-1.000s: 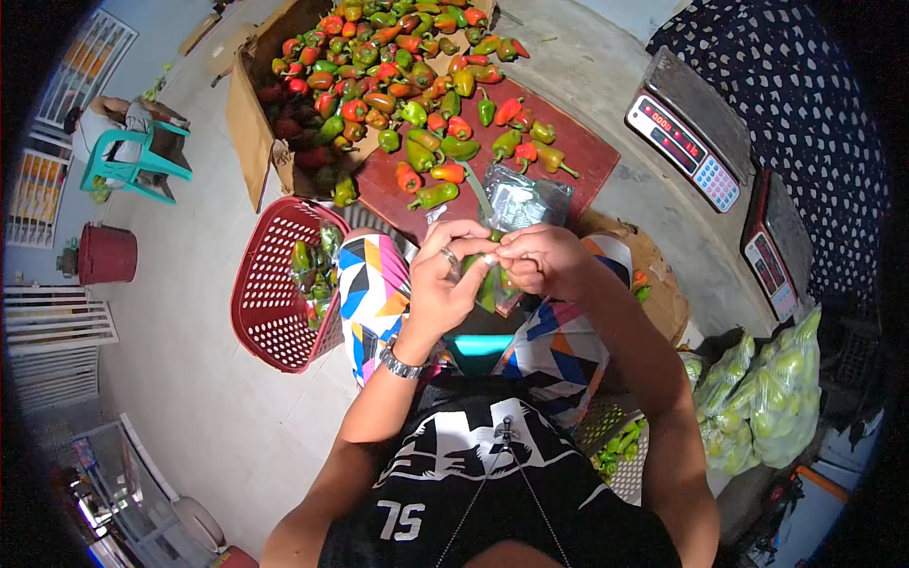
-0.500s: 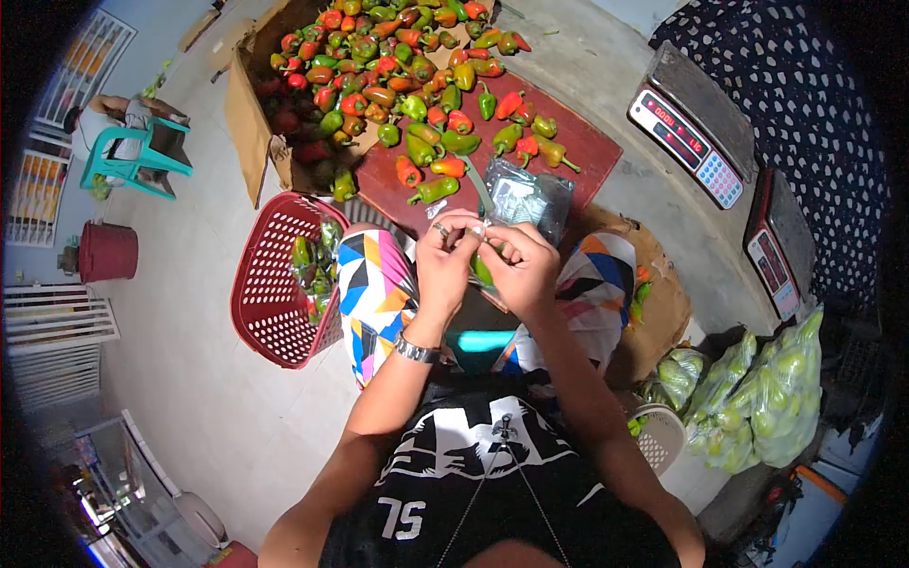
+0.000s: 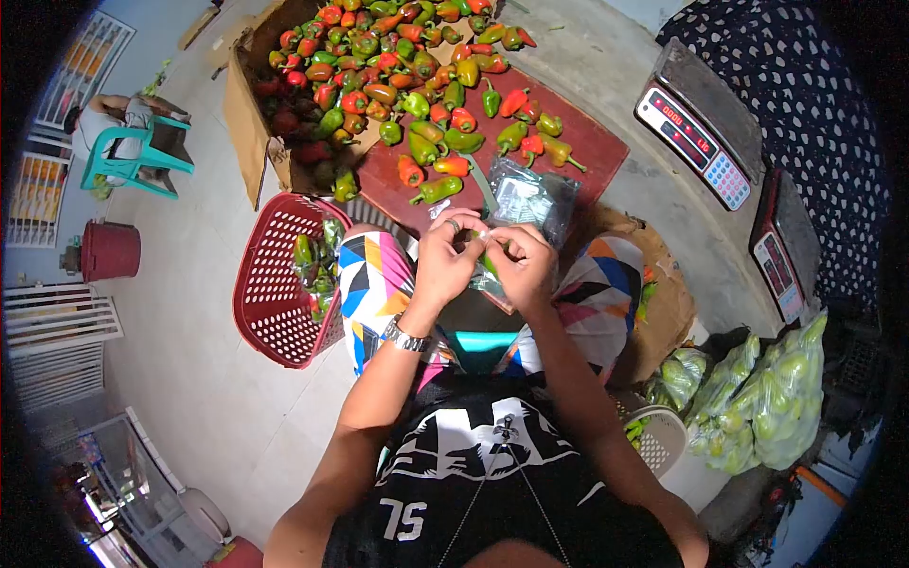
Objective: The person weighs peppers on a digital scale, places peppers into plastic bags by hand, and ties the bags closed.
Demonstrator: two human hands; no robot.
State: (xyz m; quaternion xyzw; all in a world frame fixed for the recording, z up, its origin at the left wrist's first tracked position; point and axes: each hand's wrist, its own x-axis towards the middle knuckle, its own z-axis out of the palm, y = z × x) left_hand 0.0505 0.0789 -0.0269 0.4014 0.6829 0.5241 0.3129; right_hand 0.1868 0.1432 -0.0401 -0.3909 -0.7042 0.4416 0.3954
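Note:
Both of my hands pinch the gathered top of a small clear plastic bag, with green pepper showing through it below my fingers. My left hand, with a ring and a watch on the wrist, is closed at the left of the bag's neck. My right hand is closed close beside it, fingertips nearly touching the left ones. The fingers partly hide the bag. Just beyond them lies a stack of clear plastic bags on the red board, near a knife-like strip and loose peppers.
A cardboard box heaped with red and green peppers stands at the far left. Left of my knee is a red basket with bagged peppers. Two digital scales sit at right, above large bags of green produce. A person sits on a green chair.
My hands stay together at the bag's neck, and the fingers have shifted slightly. More of the green pepper and plastic shows between them. The view has moved a little.

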